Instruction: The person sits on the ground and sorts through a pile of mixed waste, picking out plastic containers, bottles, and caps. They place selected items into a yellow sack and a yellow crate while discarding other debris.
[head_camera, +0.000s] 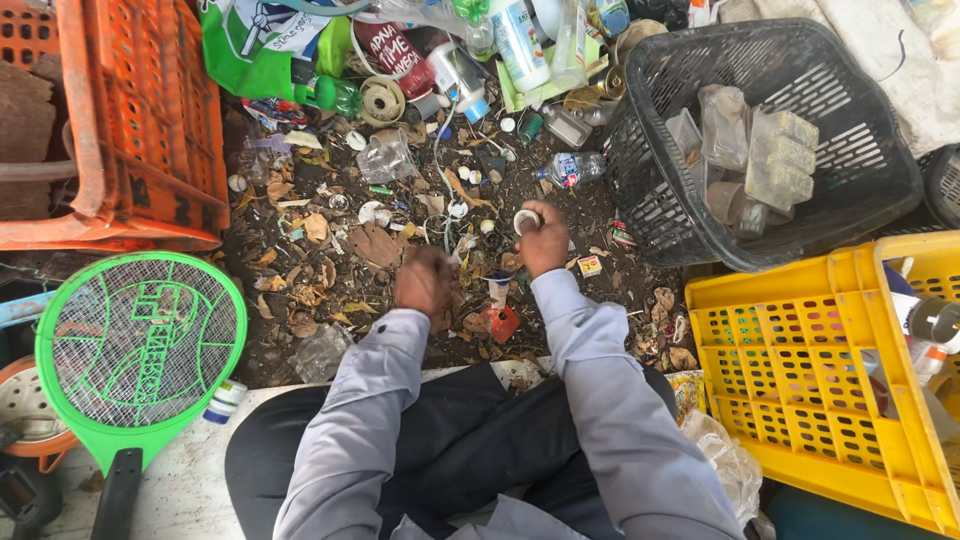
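Note:
My right hand is closed around a small white ring-shaped cap, held just above the littered ground. My left hand is blurred and hovers low over dry leaves and scraps near a small red plastic piece; whether it holds anything cannot be made out. Both arms wear grey sleeves, and my dark-trousered legs are crossed below. Loose white caps and bits of plastic lie scattered on the dirt in front of the hands.
A black basket with clear plastic containers stands to the right, a yellow crate nearer right. An orange crate sits at left above a green mesh racket. Bottles and wrappers pile up at the far side.

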